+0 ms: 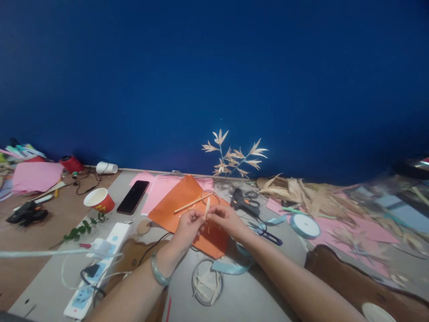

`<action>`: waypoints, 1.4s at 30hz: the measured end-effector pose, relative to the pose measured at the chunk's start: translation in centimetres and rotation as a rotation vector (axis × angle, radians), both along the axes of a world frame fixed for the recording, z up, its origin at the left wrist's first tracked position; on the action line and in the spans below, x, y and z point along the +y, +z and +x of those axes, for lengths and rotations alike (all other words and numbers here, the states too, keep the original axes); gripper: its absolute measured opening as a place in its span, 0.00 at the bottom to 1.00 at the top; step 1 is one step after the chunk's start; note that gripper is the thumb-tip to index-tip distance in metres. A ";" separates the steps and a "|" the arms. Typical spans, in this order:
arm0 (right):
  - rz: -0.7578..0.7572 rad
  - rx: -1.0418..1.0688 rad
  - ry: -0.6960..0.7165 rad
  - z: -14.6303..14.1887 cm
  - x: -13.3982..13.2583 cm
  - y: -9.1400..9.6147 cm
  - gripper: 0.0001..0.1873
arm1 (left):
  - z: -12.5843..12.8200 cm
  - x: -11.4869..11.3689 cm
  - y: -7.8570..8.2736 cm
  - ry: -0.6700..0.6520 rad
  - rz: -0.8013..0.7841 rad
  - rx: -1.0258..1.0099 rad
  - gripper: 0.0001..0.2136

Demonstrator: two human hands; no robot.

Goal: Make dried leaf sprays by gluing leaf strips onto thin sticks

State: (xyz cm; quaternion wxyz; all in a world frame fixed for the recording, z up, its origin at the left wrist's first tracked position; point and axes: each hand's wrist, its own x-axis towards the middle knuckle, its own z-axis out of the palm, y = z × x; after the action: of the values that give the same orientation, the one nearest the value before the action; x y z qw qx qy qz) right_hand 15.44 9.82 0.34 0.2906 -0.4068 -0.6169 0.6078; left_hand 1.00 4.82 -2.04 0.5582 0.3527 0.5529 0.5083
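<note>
Head view — left hand [189, 223] and right hand [225, 218] pinch a dried leaf [207, 208].

Left of the left hand [189, 223] lie a phone [133, 197] and a red cup [99, 200] (its inside looks pale), with a power strip [100, 268] nearer the camera. An orange sheet [187, 188] spreads beneath both hands. Just right of the right hand [225, 218] sits a glue gun [243, 202], and a ribbon spool [304, 225] farther right. Beyond the hands, a dried sprig [234, 156] stands against the blue wall [214, 67].
</note>
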 end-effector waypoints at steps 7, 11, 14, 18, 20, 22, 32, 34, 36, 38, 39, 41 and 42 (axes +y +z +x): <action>-0.011 0.019 0.001 -0.1 0.0 -0.1 0.11 | -0.4 -0.3 -0.2 -0.061 0.049 0.008 0.14; -0.031 0.024 -0.010 -0.1 0.0 -0.3 0.10 | -0.5 -0.4 -0.4 -0.068 0.061 0.021 0.13; -0.039 0.046 -0.014 -0.1 0.1 -0.4 0.10 | -0.4 -0.3 -0.5 -0.049 0.026 0.015 0.13; -0.030 0.063 -0.026 -0.1 0.1 -0.4 0.10 | -0.4 -0.2 -0.8 -0.035 0.008 0.012 0.13; -0.042 0.070 -0.014 -0.2 0.0 -0.4 0.10 | -0.5 -0.2 -1.0 -0.038 -0.012 -0.003 0.15; -0.056 0.085 -0.003 -0.2 0.0 -0.5 0.10 | -0.4 -0.2 -1.2 -0.042 -0.027 -0.023 0.16; -0.049 0.110 -0.027 -0.4 -0.2 -0.9 0.13 | -0.1 0.0 -1.2 -0.051 -0.004 -0.016 0.17; -0.045 0.110 -0.028 -0.4 -0.3 -0.9 0.14 | -0.1 0.0 -1.2 -0.056 -0.006 -0.004 0.17; -0.039 0.117 -0.039 -0.4 -0.3 -0.9 0.14 | 0.0 -0.1 -1.1 -0.059 -0.006 0.010 0.17; -0.026 0.125 -0.053 -0.4 -0.3 -1.0 0.14 | 0.0 -0.1 -1.1 -0.056 -0.004 0.019 0.17; -0.023 0.130 -0.056 -0.4 -0.3 -1.1 0.14 | 0.0 -0.1 -1.1 -0.061 -0.005 0.022 0.17; -0.022 0.135 -0.053 -0.3 -0.3 -1.2 0.14 | 0.1 -0.1 -1.0 -0.071 -0.007 0.024 0.17; -0.019 0.134 -0.052 -0.3 -0.3 -1.3 0.14 | 0.1 -0.1 -0.9 -0.077 -0.004 0.024 0.17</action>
State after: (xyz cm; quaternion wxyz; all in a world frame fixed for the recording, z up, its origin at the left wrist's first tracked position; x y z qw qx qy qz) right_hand 15.09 9.53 -0.95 0.3430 -0.3838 -0.5795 0.6319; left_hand 1.08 4.73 -2.96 0.5715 0.3786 0.5466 0.4809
